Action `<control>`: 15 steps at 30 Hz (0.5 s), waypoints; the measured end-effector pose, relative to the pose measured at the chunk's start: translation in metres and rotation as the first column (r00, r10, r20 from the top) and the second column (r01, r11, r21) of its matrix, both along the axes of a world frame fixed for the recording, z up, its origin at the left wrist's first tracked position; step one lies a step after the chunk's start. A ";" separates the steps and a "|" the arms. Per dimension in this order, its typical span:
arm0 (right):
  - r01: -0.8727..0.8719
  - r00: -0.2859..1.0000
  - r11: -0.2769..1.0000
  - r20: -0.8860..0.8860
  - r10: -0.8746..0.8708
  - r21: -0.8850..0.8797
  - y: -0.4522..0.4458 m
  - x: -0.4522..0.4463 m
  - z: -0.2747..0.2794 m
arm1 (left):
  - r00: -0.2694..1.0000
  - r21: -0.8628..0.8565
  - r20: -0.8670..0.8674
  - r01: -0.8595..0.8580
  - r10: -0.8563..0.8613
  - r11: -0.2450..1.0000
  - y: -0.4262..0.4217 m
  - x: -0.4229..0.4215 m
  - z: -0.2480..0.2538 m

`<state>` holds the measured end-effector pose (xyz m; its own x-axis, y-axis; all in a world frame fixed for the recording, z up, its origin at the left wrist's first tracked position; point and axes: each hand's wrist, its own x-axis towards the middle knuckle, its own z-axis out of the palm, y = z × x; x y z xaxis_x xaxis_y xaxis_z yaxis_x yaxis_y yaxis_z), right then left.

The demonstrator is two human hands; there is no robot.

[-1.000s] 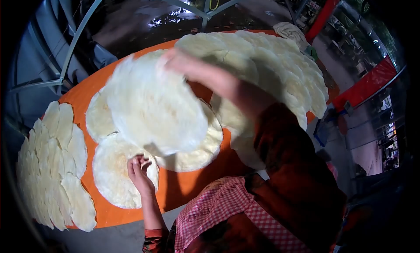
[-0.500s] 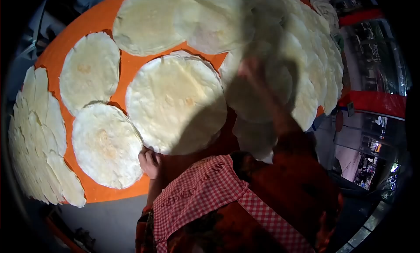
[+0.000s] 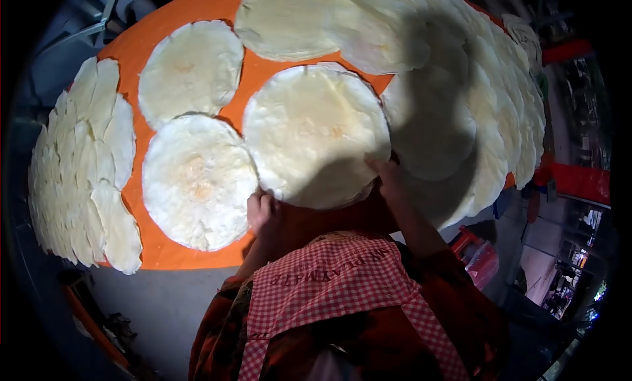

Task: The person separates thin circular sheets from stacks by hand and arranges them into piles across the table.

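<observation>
A large round flatbread (image 3: 316,131) lies at the middle of the orange table, on top of others whose edges show beneath it. My right hand (image 3: 384,173) is closed at its right edge, with the fingertips over the rim. My left hand (image 3: 262,211) is closed too, fingers curled at the lower left edge of this flatbread, where it meets a smaller pale flatbread (image 3: 197,183). The undersides of both hands' grips are hidden. Shadow covers the lower right part of the large flatbread.
Overlapping flatbreads (image 3: 507,111) cover the right side of the orange table (image 3: 197,257), and another overlapping pile (image 3: 72,170) lies at the left edge. More rounds lie at the back. A red stool-like object (image 3: 466,241) with a plastic bag stands on the floor at right.
My right hand has come down and back from the flatbreads at right to the large flatbread's right edge. My left hand stays at the same edge. The whole view has shifted.
</observation>
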<state>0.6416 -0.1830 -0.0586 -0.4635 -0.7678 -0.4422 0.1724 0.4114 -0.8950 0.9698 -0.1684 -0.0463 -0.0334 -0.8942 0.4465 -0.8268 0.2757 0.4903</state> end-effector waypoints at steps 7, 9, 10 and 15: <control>-0.067 0.997 0.988 -0.058 0.060 -0.140 -0.034 0.052 0.094 | 0.806 0.249 -0.583 0.295 -0.101 0.922 0.016 0.032 -0.004; -0.206 0.977 0.951 -0.103 0.187 -0.229 -0.055 0.096 0.165 | 0.445 0.485 -0.856 0.508 0.265 0.712 0.038 0.042 -0.003; -0.272 0.956 0.929 -0.178 0.232 -0.250 -0.064 0.126 0.210 | 0.197 0.453 -0.867 0.693 0.457 0.561 0.037 0.049 0.013; -0.554 0.832 0.720 -0.289 0.473 -0.417 -0.073 0.231 0.342 | -0.438 -0.161 -0.516 0.894 0.736 0.419 0.001 0.079 0.085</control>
<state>0.8726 -0.2557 0.2838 0.0351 -0.9967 0.0731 -0.0941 -0.0761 -0.9927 1.0486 -0.1669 0.0385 -0.7409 -0.6364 -0.2145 0.6563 -0.7539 -0.0303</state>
